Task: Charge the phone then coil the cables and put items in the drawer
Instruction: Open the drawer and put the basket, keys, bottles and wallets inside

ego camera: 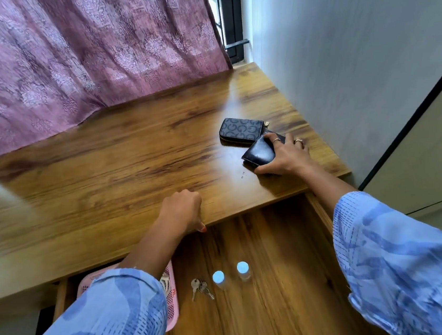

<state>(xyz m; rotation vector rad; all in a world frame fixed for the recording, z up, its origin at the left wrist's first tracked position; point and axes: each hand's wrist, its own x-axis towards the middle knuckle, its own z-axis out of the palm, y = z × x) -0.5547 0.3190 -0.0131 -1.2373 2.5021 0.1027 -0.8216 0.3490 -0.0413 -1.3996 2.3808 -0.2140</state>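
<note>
Right hand (282, 157) fingers curled round dark wallet (259, 152), long axis diagonal; left hand (182, 210) curled.

Single view only, so no overlap to record. Head-worn wide-angle camera is looking forward and steeply down from above the near edge of the wooden surface (119, 157). It is sitting close: both sleeves are filling the lower corners, and the open drawer (272, 285) is lying directly beneath. Lens is bowing straight edges. Curtain (78, 59) is closing off the far side; white wall (351, 42) is running along the right.
</note>
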